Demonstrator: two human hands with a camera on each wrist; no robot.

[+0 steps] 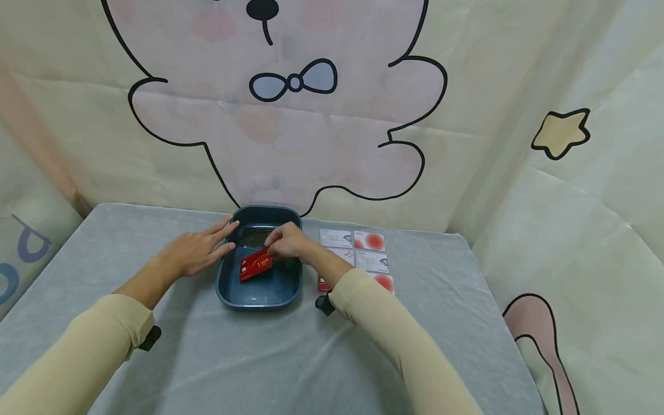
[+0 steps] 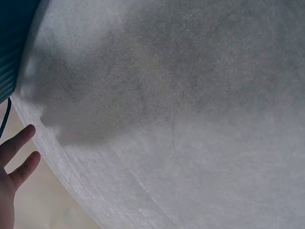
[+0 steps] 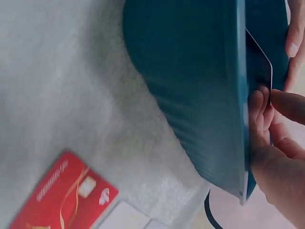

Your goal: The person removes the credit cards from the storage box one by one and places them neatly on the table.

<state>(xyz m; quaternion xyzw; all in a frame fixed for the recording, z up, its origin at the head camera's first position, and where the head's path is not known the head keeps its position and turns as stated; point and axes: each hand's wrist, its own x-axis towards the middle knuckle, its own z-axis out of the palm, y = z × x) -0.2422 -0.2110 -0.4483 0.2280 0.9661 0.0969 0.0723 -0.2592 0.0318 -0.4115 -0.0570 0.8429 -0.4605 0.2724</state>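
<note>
A red VIP card [image 1: 255, 266] is pinched at its upper right corner by my right hand [image 1: 287, 241], inside the dark blue tray [image 1: 259, 304]. In the right wrist view the card [image 3: 259, 61] shows its dark underside, tilted, with thumb and fingers on its edge. My left hand [image 1: 199, 251] lies with extended fingers along the tray's left rim, fingertips right at it. Two of its fingers [image 2: 25, 170] show in the left wrist view, beside the tray's wall [image 2: 10, 47].
Right of the tray, several cards lie in rows on the grey cloth: a white VIP card [image 1: 335, 238], a card with a red circle [image 1: 369, 241], another white card [image 1: 372, 261]. A red card [image 3: 66, 193] lies nearest, partly behind the right forearm. A printed curtain [image 1: 337, 161] hangs behind the table.
</note>
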